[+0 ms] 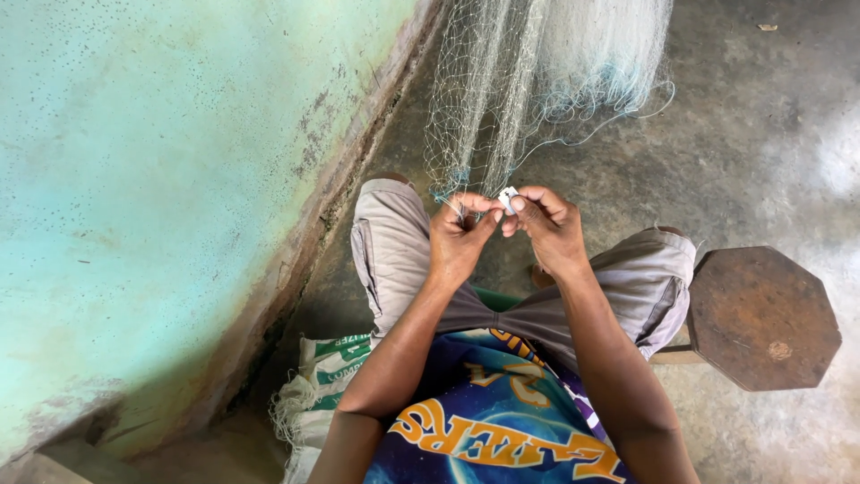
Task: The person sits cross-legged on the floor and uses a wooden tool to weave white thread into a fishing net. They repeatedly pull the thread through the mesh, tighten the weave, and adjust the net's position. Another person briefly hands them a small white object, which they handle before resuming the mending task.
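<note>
Two hands meet above the knees: left hand [459, 240] pinches the fishing net [502, 90] edge, right hand [548, 229] grasps a small white piece [508, 199] (netting tool, likely). Step: knotting mesh. Next move needs steady line tension.

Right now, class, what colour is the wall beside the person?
Pale turquoise green wall, speckled; head view.

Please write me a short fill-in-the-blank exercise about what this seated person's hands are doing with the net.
1. Both hands work on a fine fishing ____ that hangs in front of the knees.
2. The right hand pinches a small ____ piece against the left hand.
3. The wooden stool beside the person has an ____ top.
4. The wall on the person's left is painted ____.

Missing words: net; white; octagonal; green
</note>
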